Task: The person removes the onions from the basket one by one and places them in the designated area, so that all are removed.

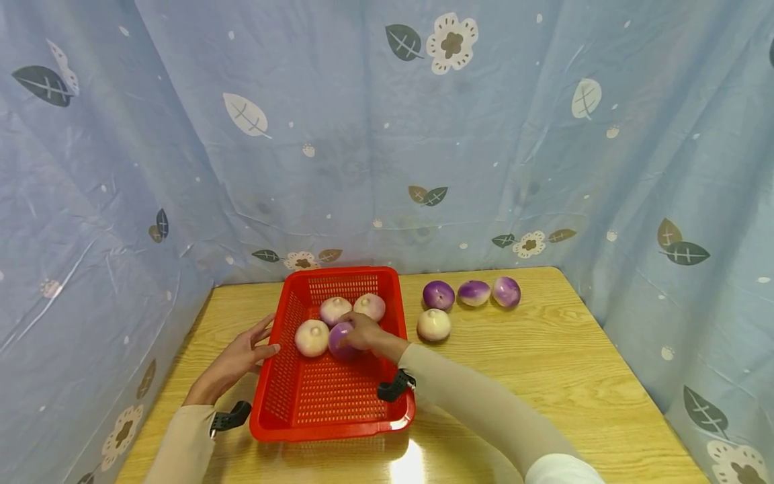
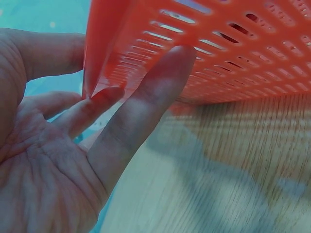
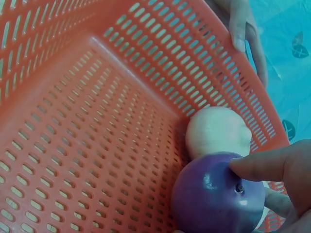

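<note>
A red plastic basket (image 1: 338, 430) stands on the left part of the table. Inside it, my right hand (image 1: 365, 331) grips a purple turnip (image 3: 214, 194), with its thumb on the purple skin beside the small stem scar. Touching or very near that one is a whitish turnip (image 1: 312, 338). Two more pale turnips, one left (image 1: 335, 310) and one right (image 1: 369, 307), sit farther back in the basket. My left hand (image 1: 242, 349) holds the basket's left rim, its thumb over the edge and fingers against the perforated outer wall (image 2: 218, 43).
Right of the basket, on the wooden table (image 1: 532, 376), lie a cream turnip (image 1: 434, 325) and three purple-and-white ones: left (image 1: 438, 295), middle (image 1: 474, 293) and right (image 1: 506, 292). A blue patterned curtain (image 1: 363, 134) encloses the table's back and sides.
</note>
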`<action>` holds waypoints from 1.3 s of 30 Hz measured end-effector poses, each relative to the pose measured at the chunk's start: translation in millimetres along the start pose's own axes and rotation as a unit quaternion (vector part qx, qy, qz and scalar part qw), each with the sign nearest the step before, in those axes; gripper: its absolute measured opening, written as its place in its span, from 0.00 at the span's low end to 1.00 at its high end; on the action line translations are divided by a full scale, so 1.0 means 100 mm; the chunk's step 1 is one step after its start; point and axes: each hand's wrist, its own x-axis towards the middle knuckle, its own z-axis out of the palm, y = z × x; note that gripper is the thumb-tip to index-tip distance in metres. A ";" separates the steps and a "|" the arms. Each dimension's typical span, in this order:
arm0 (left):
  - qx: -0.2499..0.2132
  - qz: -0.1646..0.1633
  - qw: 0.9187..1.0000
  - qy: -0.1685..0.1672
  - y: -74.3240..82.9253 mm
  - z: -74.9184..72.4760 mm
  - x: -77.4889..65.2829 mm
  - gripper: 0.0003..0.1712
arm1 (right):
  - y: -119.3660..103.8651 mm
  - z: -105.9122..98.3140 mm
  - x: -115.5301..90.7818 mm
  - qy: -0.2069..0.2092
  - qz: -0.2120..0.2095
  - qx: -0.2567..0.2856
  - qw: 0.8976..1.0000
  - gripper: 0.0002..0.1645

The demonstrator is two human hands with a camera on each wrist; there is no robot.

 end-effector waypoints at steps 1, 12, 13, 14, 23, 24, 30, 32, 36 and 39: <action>0.000 0.000 1.000 -0.001 0.00 0.00 0.00 0.46 | 0.00 0.00 0.00 0.000 0.002 -0.002 1.000 0.27; 0.004 0.002 1.000 0.002 0.02 0.01 -0.01 0.47 | -0.12 -0.08 -0.09 0.015 -0.016 0.017 1.000 0.28; 0.004 0.002 1.000 0.002 0.02 0.01 -0.01 0.47 | -0.15 -0.10 -0.11 0.014 -0.017 0.026 0.999 0.28; 0.005 0.002 1.000 0.003 0.02 0.01 -0.01 0.47 | -0.17 -0.11 -0.13 0.013 -0.015 0.035 0.999 0.29; 0.004 0.006 1.000 0.004 0.02 0.02 -0.02 0.46 | -0.22 -0.26 -0.32 0.001 -0.034 0.094 0.995 0.32; 0.003 0.007 1.000 0.003 0.02 0.02 -0.02 0.46 | -0.22 -0.28 -0.34 0.001 -0.037 0.096 0.995 0.32; 0.007 0.007 1.000 0.007 0.01 0.02 -0.02 0.46 | -0.24 -0.37 -0.45 0.010 -0.057 0.117 0.991 0.31; 0.008 0.006 1.000 0.008 0.01 0.02 -0.02 0.47 | -0.25 -0.40 -0.49 0.012 -0.062 0.127 0.990 0.31; 0.007 0.005 1.000 0.009 0.00 0.03 -0.02 0.47 | -0.24 -0.45 -0.57 0.008 -0.072 0.143 0.987 0.29; 0.008 0.005 1.000 0.008 0.00 0.03 -0.02 0.47 | -0.23 -0.48 -0.63 0.003 -0.088 0.150 0.985 0.28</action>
